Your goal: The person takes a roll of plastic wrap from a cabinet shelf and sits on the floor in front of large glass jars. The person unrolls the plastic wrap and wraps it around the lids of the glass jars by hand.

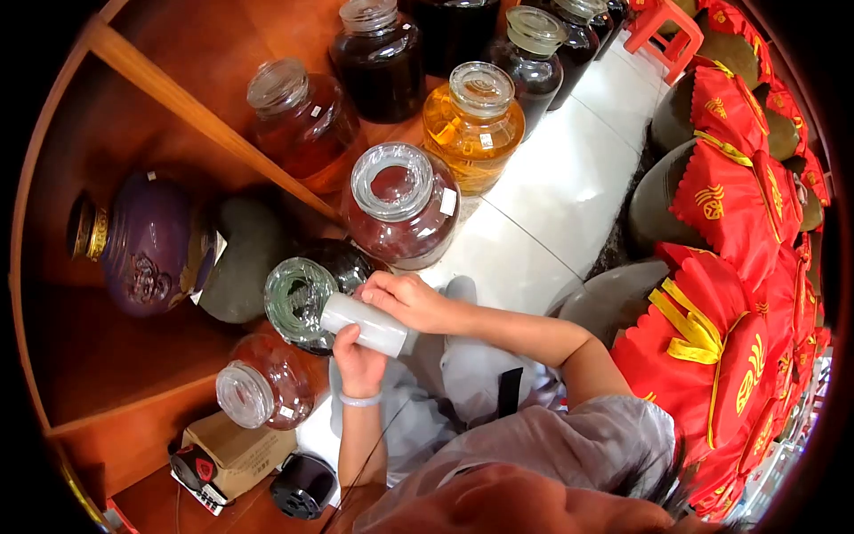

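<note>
Both my hands are at a whitish translucent roll that looks like plastic wrap (365, 326). My left hand (360, 363) grips it from below, thumb along its side, with a pale bracelet on the wrist. My right hand (409, 301) is closed at the roll's upper side, fingertips curled; whether they pinch a loose edge of film cannot be made out. The roll's far end is right beside the mouth of a greenish glass jar (298, 292), which seems to have no stopper. Close by stands a jar of reddish liquid (400, 233), its wide mouth facing up.
A stoppered clear jar (289, 383), a cardboard box (245, 449) and a black round object (304, 486) are near my left arm. A purple urn (147, 245) lies in the shelf. An amber jar (471, 133) and several dark jars stand ahead. Red-cloth-covered pots (712, 334) line the right.
</note>
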